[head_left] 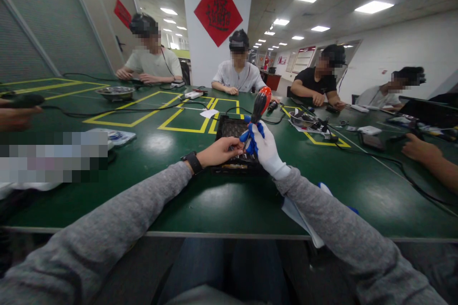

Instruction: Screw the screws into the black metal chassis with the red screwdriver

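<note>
In the head view, the right hand (267,147), in a white glove with blue fingertips, is closed around the lower part of a screwdriver (260,104). The tool stands almost upright, a little tilted to the right, with its red and black handle on top, above a black tray (229,128) that lies on the green table (222,200). The shaft is mostly hidden by the glove. The bare left hand (219,150) wears a dark watch (193,162) on the wrist; its fingers are pressed together and reach to the base of the glove, where they seem to pinch something small, but the picture does not show what it is.

The screwdriver will probably feel light and stiff. The handle is rounded and bulb-shaped, with a smooth, slightly glossy skin, so it may be a bit slippery; the thick middle of the handle is likely the best place to hold it. The glove looks like knitted cloth with rubber-coated tips, which should give good grip. The tray has a fine grid pattern and looks like hard plastic. The table surface is smooth and reflects the ceiling lamps, with yellow tape lines (186,119) on it. Other people sit around the table
</note>
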### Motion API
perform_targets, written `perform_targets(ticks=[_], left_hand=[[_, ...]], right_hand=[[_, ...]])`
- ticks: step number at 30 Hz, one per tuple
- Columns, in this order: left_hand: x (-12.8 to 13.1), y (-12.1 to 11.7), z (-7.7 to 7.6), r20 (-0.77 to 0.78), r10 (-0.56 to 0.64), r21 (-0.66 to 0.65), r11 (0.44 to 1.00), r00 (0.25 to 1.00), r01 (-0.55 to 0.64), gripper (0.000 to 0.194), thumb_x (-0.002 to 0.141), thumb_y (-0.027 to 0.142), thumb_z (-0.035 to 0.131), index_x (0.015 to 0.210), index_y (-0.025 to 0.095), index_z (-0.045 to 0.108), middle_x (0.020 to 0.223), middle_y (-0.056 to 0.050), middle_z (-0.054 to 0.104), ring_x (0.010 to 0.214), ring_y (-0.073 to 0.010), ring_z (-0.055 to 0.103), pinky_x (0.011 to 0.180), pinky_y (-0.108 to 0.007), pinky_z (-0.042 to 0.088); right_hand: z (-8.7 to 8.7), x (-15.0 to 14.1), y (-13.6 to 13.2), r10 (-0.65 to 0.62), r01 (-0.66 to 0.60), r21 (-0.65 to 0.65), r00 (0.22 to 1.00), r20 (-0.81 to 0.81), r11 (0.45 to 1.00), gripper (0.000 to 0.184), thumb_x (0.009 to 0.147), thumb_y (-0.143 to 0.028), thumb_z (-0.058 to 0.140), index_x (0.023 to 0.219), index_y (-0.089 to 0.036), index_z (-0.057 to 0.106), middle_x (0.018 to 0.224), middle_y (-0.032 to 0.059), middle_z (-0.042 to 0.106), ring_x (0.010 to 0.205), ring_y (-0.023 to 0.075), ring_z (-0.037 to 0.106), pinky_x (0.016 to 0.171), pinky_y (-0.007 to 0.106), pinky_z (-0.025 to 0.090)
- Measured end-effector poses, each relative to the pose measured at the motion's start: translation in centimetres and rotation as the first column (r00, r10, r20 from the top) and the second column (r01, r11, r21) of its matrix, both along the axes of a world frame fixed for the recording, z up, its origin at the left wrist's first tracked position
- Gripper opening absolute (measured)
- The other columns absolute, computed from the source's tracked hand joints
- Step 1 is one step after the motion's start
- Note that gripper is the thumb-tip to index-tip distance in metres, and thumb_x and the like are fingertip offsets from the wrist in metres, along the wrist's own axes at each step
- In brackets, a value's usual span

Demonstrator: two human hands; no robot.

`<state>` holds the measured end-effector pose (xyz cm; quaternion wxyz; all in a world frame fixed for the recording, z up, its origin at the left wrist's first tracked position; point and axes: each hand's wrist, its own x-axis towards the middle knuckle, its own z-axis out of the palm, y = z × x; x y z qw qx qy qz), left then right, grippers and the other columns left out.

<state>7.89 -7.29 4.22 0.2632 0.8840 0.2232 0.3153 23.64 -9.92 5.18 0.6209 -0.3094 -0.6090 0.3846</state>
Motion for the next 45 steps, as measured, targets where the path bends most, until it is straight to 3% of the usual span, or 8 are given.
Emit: perform_targets(ticks=[5, 12, 22, 28, 35, 45], left_hand=[[0.07, -0.20, 0.03, 0.001, 0.035, -0.008, 0.999, 0.999, -0.035, 0.025, 0.078, 0.037, 0.056, 0.081, 0.012, 0.059, 0.073, -0.002, 0.060, 0.069, -0.0126, 0.054, 0.068, -0.023, 0.042], [-0.12, -0.33, 0.28, -0.030, -0.040, 0.017, 0.999, 0.999, 0.040, 0.018, 0.080, 0.028, 0.053, 0.082, 0.013, 0.063, 0.080, -0.002, 0.065, 0.074, -0.0120, 0.057, 0.072, -0.021, 0.042], [0.00, -0.22, 0.12, -0.023, 0.042, -0.029, 0.999, 0.999, -0.043, 0.025, 0.077, 0.037, 0.058, 0.080, 0.012, 0.062, 0.076, -0.003, 0.065, 0.070, -0.0131, 0.057, 0.069, -0.023, 0.043], [-0.10, -0.10, 0.08, -0.023, -0.001, -0.005, 1.000, 1.000, 0.001, 0.021, 0.080, 0.031, 0.053, 0.082, 0.013, 0.063, 0.080, -0.003, 0.065, 0.074, -0.0134, 0.057, 0.072, -0.023, 0.042], [0.07, 0.01, -0.09, 0.013, 0.026, -0.049, 0.998, 1.000, -0.025, 0.028, 0.075, 0.039, 0.059, 0.084, 0.012, 0.060, 0.075, -0.002, 0.061, 0.069, -0.0130, 0.054, 0.067, -0.024, 0.042], [-0.16, -0.17, 0.20, 0.002, -0.028, -0.039, 0.999, 1.000, 0.028, 0.021, 0.079, 0.031, 0.054, 0.083, 0.013, 0.063, 0.080, -0.003, 0.065, 0.074, -0.0135, 0.057, 0.074, -0.025, 0.042]], right_hand=[[0.05, -0.03, -0.01, 0.003, -0.003, -0.001, 1.000, -0.012, 1.000, 0.041, 0.081, -0.049, 0.048, 0.111, -0.022, 0.049, 0.064, -0.0039, 0.055, 0.045, 0.0060, 0.047, 0.042, 0.017, 0.040], [-0.11, 0.01, 0.03, -0.020, 0.021, -0.007, 0.999, 0.032, 1.000, 0.044, 0.080, -0.053, 0.046, 0.111, -0.022, 0.049, 0.064, -0.0035, 0.055, 0.047, 0.0052, 0.046, 0.043, 0.016, 0.039], [0.21, -0.17, -0.40, -0.001, 0.001, -0.014, 1.000, -0.003, 1.000, 0.044, 0.080, -0.052, 0.047, 0.112, -0.021, 0.048, 0.064, -0.0039, 0.056, 0.046, 0.0051, 0.047, 0.042, 0.016, 0.038], [-0.07, -0.06, -0.06, -0.003, 0.003, -0.031, 1.000, 0.023, 1.000, 0.044, 0.079, -0.053, 0.048, 0.111, -0.022, 0.047, 0.065, -0.0043, 0.055, 0.044, 0.0047, 0.045, 0.041, 0.016, 0.038], [0.19, -0.23, -0.22, -0.017, 0.018, 0.025, 1.000, -0.016, 1.000, 0.039, 0.080, -0.048, 0.050, 0.108, -0.021, 0.048, 0.063, -0.0049, 0.055, 0.045, 0.0046, 0.046, 0.044, 0.016, 0.040], [0.00, -0.12, -0.16, 0.000, 0.001, -0.009, 1.000, 0.003, 1.000, 0.044, 0.080, -0.052, 0.048, 0.112, -0.022, 0.047, 0.066, -0.0035, 0.056, 0.045, 0.0052, 0.047, 0.042, 0.016, 0.039]])
